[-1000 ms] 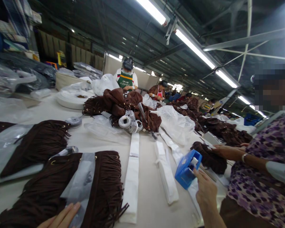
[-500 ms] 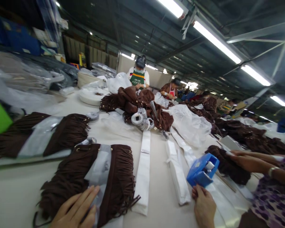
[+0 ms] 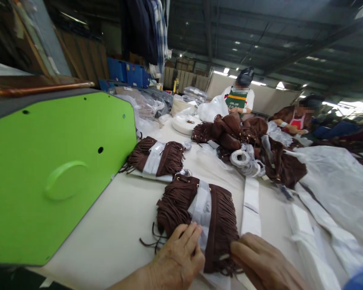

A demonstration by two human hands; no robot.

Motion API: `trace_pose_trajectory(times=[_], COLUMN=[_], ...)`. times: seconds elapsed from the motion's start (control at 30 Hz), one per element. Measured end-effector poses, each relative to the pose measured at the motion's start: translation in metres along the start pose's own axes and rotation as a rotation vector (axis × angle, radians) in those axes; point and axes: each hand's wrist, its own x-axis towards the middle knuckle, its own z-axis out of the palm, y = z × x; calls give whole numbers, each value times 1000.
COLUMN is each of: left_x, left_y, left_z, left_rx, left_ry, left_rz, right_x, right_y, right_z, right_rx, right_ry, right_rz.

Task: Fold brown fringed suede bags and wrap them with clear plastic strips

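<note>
A dark brown fringed bag (image 3: 220, 225) lies folded on the table, a pale translucent wrap (image 3: 203, 201) around its middle. My left hand (image 3: 181, 253) rests on the wrap and the bag's near part, fingers stretched out. At the bag's right edge is my right hand (image 3: 260, 257), its fingers bent and pinched together. By those fingertips shows a small pale strip (image 3: 224, 256) that looks like clear tape; most of it is hidden. The blue tape dispenser (image 3: 361, 278) is cut off at the lower right corner.
Farther left lies another wrapped fringed bag (image 3: 172, 157), beside a large green panel (image 3: 87, 193). Brown bags (image 3: 236, 131) and rolls in clear plastic (image 3: 241, 158) are heaped ahead. White folded strips (image 3: 251, 205) and plastic sheeting (image 3: 339, 181) lie to the right. Two co-workers sit across the table.
The view has swung left, bringing in the green panel. My right hand has left the tape dispenser and come to the bag's right edge. My left hand stays on the bag.
</note>
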Motion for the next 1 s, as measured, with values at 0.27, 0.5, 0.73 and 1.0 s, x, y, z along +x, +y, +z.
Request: trace_pose_trajectory(times=[0.27, 0.5, 0.73, 1.0], left_x=[0, 0, 1, 1], left_y=[3, 3, 2, 3], left_z=[6, 12, 14, 15], left_rx=[-15, -9, -17, -4], left_ry=[77, 180, 186, 217], left_rz=[-84, -83, -86, -95], right_x=[93, 123, 140, 156], right_y=[-9, 2, 9, 30], right_z=[-13, -8, -4, -5], right_rx=[-455, -505, -332, -241], right_ry=[-284, -357, -442, -319], right_rz=[-338, -350, -84, 32])
